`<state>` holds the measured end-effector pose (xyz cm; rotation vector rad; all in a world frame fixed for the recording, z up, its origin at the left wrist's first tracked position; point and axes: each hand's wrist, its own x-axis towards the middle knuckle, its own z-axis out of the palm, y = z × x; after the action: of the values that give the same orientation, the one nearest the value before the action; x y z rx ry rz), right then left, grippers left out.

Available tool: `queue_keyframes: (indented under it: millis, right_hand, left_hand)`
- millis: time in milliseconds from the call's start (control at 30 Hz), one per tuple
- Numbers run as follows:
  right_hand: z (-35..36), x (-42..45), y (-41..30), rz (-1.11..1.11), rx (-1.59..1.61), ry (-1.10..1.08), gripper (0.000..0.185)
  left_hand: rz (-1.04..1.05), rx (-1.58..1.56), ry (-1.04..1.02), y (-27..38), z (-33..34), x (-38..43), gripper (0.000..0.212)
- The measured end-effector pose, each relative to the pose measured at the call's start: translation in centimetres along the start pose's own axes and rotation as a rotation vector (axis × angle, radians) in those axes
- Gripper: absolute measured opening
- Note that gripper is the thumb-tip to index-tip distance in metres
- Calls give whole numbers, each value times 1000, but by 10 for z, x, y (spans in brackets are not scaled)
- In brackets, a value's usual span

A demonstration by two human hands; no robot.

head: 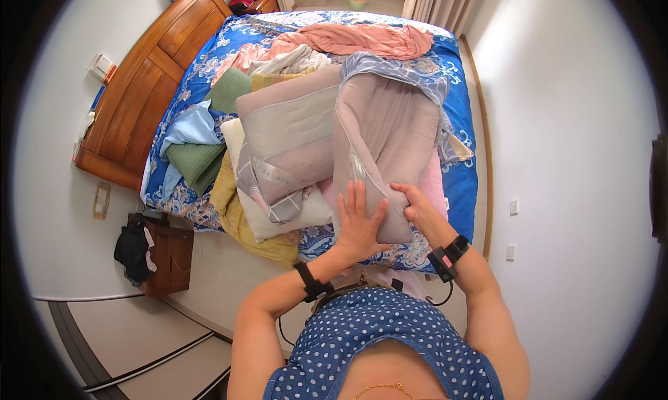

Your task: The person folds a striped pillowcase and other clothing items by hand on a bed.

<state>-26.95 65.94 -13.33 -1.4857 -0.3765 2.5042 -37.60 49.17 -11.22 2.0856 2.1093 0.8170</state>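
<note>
A mauve pillow (386, 118) lies lengthwise in front of me on the bed, its far end partly inside a blue-grey striped pillowcase (381, 63). My left hand (360, 220) is pressed on the pillow's near end, fingers spread. At the near right edge, my right hand (420, 207) grips the fabric with its fingers curled. Another mauve pillow with a pale middle band (292, 128) rests to the left, a grey patterned cloth (287, 209) showing under it. Below that is a white pillow (271, 225), and pink fabric (437, 178) shows beneath the pillow I touch.
The bed (462, 191) has a blue floral sheet and a wooden headboard (141, 102) at left. Around the pillows lie a yellow cloth (227, 191), green fabric (195, 165), light-blue fabric (193, 126) and a peach cloth (365, 40). A wooden nightstand (172, 259) stands near left.
</note>
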Motion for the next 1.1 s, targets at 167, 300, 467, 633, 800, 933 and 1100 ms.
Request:
queue_keyframes:
  millis: [167,300,467,633,800,933,1100]
  right_hand:
    - [-20,18,-18,-9,46,-155,33]
    - [-47,46,-43,-117,-29,-199,32]
    - [-68,37,-78,-98,-220,-219,44]
    - [-70,1,-92,-18,-373,-220,63]
    - [-102,30,-68,-598,-388,-289,78]
    - [-116,46,-53,-883,-543,-13,81]
    - [-103,20,-87,-257,-679,-363,71]
  left_hand:
    - [-65,183,98,20,27,27,95]
    - [-113,117,155,25,32,61,75]
    - [-128,136,255,36,37,86,72]
    - [-211,157,290,52,58,86,74]
    - [-232,150,133,78,88,86,83]
    - [-116,-40,174,65,88,85,79]
    - [-3,-139,143,54,74,97,73]
